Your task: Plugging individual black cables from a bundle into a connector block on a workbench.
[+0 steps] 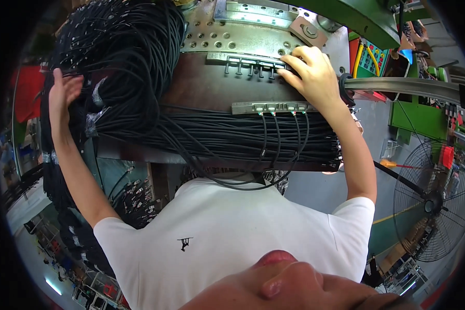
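My right hand point(312, 75) is at the right end of a metal mould bar point(217, 58), its thumb and forefinger closed around the end of a black moulded plastic runner point(250, 64). Short black prongs stick out from that runner toward me. Nearer to me lies a second metal bar point(240, 108), with several cable connectors seated in it and their black cables point(279, 137) looping down. My left hand point(64, 93) is raised at the far left, thumb apart from the fingers and nothing in it, beside a large heap of black cables point(124, 67).
A thick row of black cables point(212, 132) lies along the table's near edge, against my body. Behind is a perforated metal machine plate point(232, 36) with a clamp block point(308, 32). A green machine arm point(356, 18) overhangs at upper right. A fan point(431, 204) stands at right.
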`<act>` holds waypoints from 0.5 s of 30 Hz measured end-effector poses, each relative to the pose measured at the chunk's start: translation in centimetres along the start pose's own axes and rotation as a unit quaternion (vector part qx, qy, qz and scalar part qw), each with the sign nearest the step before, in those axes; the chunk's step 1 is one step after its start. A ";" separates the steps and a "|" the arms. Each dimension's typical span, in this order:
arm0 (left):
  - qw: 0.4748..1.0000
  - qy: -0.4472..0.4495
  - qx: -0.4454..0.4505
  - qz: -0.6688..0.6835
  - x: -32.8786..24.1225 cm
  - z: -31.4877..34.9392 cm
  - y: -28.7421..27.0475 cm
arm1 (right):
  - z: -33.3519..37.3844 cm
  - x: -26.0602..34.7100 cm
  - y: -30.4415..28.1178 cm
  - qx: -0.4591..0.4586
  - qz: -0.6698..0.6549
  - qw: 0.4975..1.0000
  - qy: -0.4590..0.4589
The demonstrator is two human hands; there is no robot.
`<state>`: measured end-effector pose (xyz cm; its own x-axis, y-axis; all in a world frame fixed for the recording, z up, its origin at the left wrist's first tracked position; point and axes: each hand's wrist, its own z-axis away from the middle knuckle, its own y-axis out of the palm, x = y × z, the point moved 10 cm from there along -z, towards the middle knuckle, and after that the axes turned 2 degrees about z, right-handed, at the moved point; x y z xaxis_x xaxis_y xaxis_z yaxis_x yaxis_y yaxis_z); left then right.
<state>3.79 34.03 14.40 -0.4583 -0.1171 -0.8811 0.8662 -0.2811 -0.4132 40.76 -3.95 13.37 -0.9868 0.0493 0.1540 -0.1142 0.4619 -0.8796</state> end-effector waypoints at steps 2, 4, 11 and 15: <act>0.981 0.040 -0.042 -0.184 -0.5 1.8 0.7 | 0.6 0.8 -1.5 -0.011 -0.039 0.999 0.024; 0.976 0.138 0.150 -0.075 -2.0 7.9 10.5 | 3.2 2.3 -0.4 0.099 -0.114 0.987 0.059; 0.812 0.112 0.561 0.115 0.8 29.5 33.1 | 1.3 4.0 0.1 0.076 -0.271 0.955 0.093; 0.772 -0.182 0.544 0.274 -2.9 25.8 35.2 | -6.2 0.4 -0.1 -0.087 -0.083 0.993 -0.022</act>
<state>30.47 -0.11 8.34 -0.2799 -0.7061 -0.6505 0.3598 -0.7053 0.6108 41.08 1.52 16.34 -0.9605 -0.0780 0.2672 -0.2585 0.6058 -0.7524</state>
